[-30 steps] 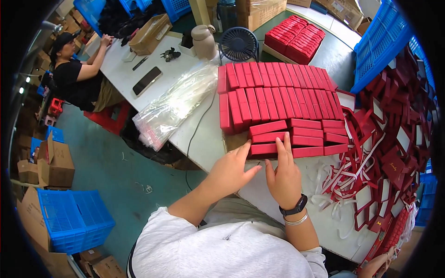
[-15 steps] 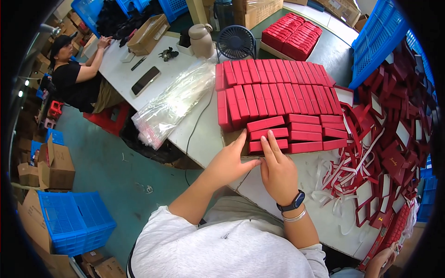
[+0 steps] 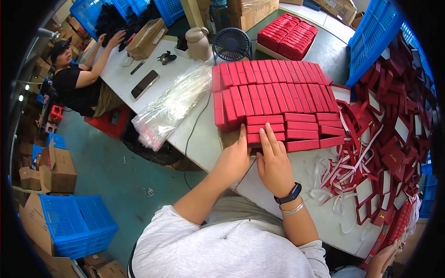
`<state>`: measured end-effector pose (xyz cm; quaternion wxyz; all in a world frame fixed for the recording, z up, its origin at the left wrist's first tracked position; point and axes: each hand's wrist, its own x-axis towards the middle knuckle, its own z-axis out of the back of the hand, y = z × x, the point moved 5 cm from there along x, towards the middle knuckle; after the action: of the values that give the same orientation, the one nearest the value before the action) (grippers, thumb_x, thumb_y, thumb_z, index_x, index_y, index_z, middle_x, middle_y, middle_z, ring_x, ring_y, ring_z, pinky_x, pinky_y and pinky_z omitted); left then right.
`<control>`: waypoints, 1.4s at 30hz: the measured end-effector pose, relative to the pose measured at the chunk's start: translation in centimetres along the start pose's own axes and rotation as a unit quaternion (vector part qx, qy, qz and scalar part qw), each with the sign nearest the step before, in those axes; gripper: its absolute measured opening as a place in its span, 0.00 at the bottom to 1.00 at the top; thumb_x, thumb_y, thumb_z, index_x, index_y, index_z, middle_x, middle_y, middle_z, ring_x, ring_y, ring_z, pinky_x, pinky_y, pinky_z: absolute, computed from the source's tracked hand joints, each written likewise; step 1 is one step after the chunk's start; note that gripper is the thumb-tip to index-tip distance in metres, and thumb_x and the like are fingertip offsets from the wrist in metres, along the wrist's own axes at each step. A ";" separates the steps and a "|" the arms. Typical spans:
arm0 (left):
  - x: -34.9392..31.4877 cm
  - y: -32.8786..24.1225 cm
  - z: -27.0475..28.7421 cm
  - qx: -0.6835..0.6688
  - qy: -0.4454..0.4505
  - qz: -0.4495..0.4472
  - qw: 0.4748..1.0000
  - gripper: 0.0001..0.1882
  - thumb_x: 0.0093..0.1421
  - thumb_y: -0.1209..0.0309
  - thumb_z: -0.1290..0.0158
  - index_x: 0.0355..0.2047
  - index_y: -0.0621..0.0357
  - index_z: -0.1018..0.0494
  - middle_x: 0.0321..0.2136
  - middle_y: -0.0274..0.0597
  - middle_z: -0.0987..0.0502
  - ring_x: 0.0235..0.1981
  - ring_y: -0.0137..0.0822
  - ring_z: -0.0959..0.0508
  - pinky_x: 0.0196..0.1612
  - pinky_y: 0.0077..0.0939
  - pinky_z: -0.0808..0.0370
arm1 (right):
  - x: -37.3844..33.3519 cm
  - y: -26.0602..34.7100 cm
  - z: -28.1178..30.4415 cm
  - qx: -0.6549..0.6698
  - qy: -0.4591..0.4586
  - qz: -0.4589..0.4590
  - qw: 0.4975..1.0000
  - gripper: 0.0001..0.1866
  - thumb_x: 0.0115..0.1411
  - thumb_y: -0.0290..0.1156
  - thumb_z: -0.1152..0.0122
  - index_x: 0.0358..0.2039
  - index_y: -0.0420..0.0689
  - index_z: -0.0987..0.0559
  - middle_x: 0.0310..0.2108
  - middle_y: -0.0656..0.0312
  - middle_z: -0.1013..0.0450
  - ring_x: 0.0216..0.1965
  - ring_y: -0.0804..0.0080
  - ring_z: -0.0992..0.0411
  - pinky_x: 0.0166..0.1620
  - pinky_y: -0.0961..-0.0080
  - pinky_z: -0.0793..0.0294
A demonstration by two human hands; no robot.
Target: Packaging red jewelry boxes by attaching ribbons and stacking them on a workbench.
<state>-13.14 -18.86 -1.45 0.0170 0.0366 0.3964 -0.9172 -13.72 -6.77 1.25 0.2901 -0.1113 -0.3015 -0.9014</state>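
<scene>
A block of slim red gift boxes [image 3: 273, 99] is packed in rows on the table in front of me. At its near edge, several red boxes [image 3: 265, 129] lie flat in a short stack. My left hand [image 3: 233, 160] is at the left end of this stack, its index finger stretched against the box ends; its other fingers are partly hidden. My right hand [image 3: 276, 173], with a dark watch [image 3: 289, 192] on its wrist, rests its straight fingertips on the front of the same stack. Neither hand is wrapped round a box.
Clear plastic bags [image 3: 171, 109] lie to the left, near a phone [image 3: 145, 84] and a small fan [image 3: 232, 44]. Loose red boxes [image 3: 394, 134] and white-red ribbons [image 3: 350, 162] heap up on the right. Another person [image 3: 76, 76] sits at far left; a co-worker's hand [image 3: 382, 259] shows lower right.
The tilted top box at the near left corner now lies level on its stack. My left hand has shifted slightly, its thumb no longer stretched toward my right hand. The seated person's arms have moved.
</scene>
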 end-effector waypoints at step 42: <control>-5.5 -1.7 -7.7 -0.109 0.011 -0.325 0.939 0.16 0.55 0.67 0.44 0.13 0.58 0.34 0.12 0.40 0.35 0.14 0.41 0.33 0.19 0.32 0.36 | -21.8 -14.0 20.8 0.128 -0.409 -0.316 0.846 0.20 0.66 0.31 0.54 0.56 0.38 0.36 0.55 0.57 0.37 0.46 0.71 0.31 0.54 0.76 0.34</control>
<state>-7.36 -12.03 -5.01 -0.2826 -0.0857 0.4845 -0.8235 -3.86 24.95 2.87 -0.1483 -0.3304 -0.5244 -0.7706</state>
